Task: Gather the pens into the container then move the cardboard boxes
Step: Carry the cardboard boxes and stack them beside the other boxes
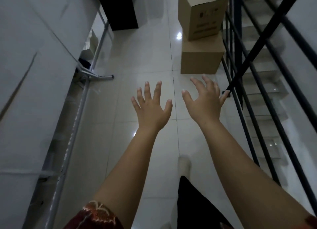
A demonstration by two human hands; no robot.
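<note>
While reaching forward, left hand (151, 107) and right hand (204, 100) are spreading wide, holding nothing | stacked cardboard boxes (202, 40) sitting ahead on floor (145, 57) beside railing (257, 74), unmoved | pens not visible

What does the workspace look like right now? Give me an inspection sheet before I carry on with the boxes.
Surface: glossy white tiled floor, with light reflections.
Job's things: two brown cardboard boxes stacked beside the railing, upper cardboard box resting on lower cardboard box; pens and container nothing seen.
Clutter: dark cabinet at the far end; grey metal frame along the white wall.
Hands: left hand and right hand both outstretched toward the boxes, fingers spread, holding nothing, short of the boxes.
Cables: nothing seen.
Surroundings: black metal stair railing on the right, white stairs beyond it; dim lighting.
</note>
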